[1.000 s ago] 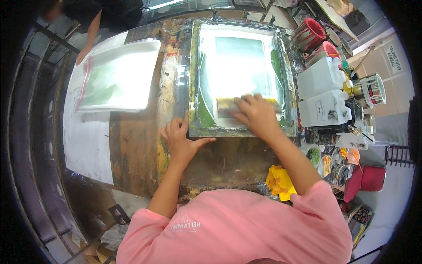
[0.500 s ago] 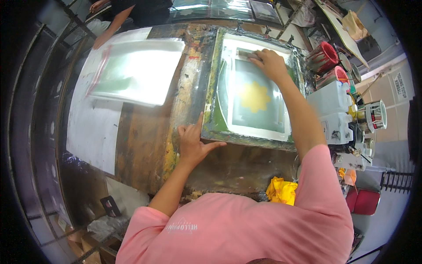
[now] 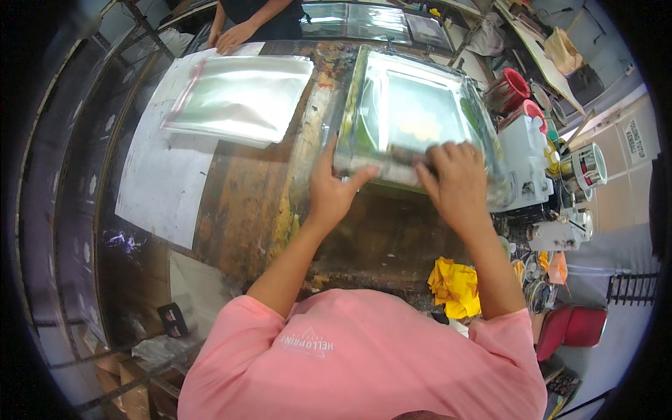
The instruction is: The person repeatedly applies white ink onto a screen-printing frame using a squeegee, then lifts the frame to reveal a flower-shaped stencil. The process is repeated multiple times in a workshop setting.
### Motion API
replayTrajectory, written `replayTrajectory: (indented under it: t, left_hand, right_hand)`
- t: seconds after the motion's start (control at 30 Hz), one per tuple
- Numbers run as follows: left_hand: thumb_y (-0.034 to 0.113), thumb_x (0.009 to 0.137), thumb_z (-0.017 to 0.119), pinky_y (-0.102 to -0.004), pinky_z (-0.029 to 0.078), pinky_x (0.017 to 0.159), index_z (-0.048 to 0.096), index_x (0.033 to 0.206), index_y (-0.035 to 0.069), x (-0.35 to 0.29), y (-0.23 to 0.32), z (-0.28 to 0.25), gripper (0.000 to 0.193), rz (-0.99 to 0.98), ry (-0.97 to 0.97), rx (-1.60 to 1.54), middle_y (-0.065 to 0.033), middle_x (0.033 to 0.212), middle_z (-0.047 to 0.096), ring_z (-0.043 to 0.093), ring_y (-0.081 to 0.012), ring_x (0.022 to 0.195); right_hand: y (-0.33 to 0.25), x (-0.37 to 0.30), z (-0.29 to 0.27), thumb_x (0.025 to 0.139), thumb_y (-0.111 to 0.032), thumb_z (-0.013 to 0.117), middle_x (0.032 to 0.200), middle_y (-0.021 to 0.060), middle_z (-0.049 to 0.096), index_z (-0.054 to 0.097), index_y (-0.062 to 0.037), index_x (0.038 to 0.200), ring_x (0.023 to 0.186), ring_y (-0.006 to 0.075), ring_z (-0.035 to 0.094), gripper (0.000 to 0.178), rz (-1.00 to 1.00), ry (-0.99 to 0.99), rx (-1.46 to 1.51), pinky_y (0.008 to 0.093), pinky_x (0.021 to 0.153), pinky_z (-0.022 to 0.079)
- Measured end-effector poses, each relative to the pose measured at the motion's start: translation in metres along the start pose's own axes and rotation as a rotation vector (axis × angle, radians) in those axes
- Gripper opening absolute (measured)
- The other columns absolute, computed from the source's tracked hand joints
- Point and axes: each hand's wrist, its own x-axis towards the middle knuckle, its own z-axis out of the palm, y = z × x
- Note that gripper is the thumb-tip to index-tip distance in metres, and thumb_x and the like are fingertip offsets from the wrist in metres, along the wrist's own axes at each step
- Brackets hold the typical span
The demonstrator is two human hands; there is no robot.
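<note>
A screen printing frame [image 3: 348, 133] with a pale mesh and a soft yellow shape stands on the bench in front of me, its near edge apparently raised. My left hand [image 3: 332, 194] grips its near left corner, thumb over the front edge and fingers along the side. In my right hand [image 3: 456, 178], closed at the near end of the mesh, is a squeegee [image 3: 400, 162], blurred by motion and partly covered by my fingers. Left of the frame lies a stack of clear plastic sheets [image 3: 241, 98] on white paper [image 3: 157, 185].
A co-worker's hands [image 3: 236, 36] rest at the paper's far end. Paint cans [image 3: 509, 89] and white jugs [image 3: 523, 157] crowd the right side. A yellow cloth [image 3: 455, 287] lies by the bench's near edge, with a red chair [image 3: 570, 332] beyond. Metal racks [image 3: 59, 196] stand left.
My right hand has drawn the squeegee from the far end of the mesh to the near end. The frame's near edge has risen with my left hand. The co-worker's hands have moved in.
</note>
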Motion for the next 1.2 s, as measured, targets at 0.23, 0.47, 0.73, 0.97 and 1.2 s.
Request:
replayTrajectory:
  t: [0.23, 0.47, 0.73, 0.97, 1.2]
  left_hand:
    - [0.063, 0.098, 0.066, -0.0601, 0.02, 0.126, 0.029, 0.166, -0.005, -0.001, 0.004, -0.005, 0.104, 0.173, -0.184, 0.591, -0.0336, 0.158, 0.044, 0.037, -0.0411, 0.153]
    - [0.089, 0.096, 0.032, -0.0751, -0.009, 0.123, 0.03, 0.167, -0.002, -0.045, -0.046, 0.009, 0.116, -0.025, -0.364, 1.176, -0.0295, 0.175, 0.021, 0.01, -0.043, 0.165]
    - [0.082, 0.098, 0.044, -0.07, -0.002, 0.128, 0.04, 0.161, -0.006, -0.04, -0.035, 0.017, 0.108, 0.055, -0.335, 1.135, -0.0248, 0.175, 0.026, 0.016, -0.043, 0.164]
    - [0.056, 0.097, 0.073, -0.0605, 0.027, 0.124, 0.05, 0.154, -0.007, -0.039, -0.034, 0.017, 0.089, 0.131, -0.222, 0.861, -0.0261, 0.167, 0.04, 0.042, -0.0457, 0.151]
    - [0.035, 0.097, 0.081, -0.0493, 0.057, 0.099, 0.058, 0.147, -0.007, -0.024, -0.042, 0.009, 0.069, 0.137, -0.104, 0.591, -0.0268, 0.15, 0.058, 0.065, -0.0452, 0.125]
  right_hand:
    - [0.036, 0.083, -0.026, 0.1, -0.04, 0.068, 0.089, 0.0104, 0.07, 0.073, -0.0079, 0.095, 0.089, 0.0316, 0.067, 0.033, 0.028, 0.26, -0.148, 0.0445, 0.087, 0.041]
    - [0.057, 0.127, -0.047, 0.104, -0.05, 0.059, 0.084, 0.0127, 0.071, 0.074, -0.0065, 0.095, 0.082, 0.0343, 0.067, 0.046, 0.039, 0.262, -0.123, 0.0433, 0.079, 0.038]
    - [0.053, 0.14, -0.057, 0.097, -0.041, 0.066, 0.071, 0.0194, 0.065, 0.067, -0.0011, 0.071, 0.072, 0.0395, 0.064, 0.048, 0.111, 0.327, -0.03, 0.0484, 0.076, 0.041]
    - [0.051, 0.141, -0.062, 0.097, -0.041, 0.067, 0.07, 0.0194, 0.063, 0.066, -0.0004, 0.072, 0.074, 0.0395, 0.063, 0.047, 0.135, 0.288, 0.005, 0.0495, 0.076, 0.04]
    - [0.053, 0.137, -0.056, 0.099, -0.047, 0.064, 0.077, 0.0174, 0.067, 0.07, -0.0024, 0.082, 0.077, 0.0381, 0.065, 0.048, 0.119, 0.265, -0.004, 0.0474, 0.079, 0.042]
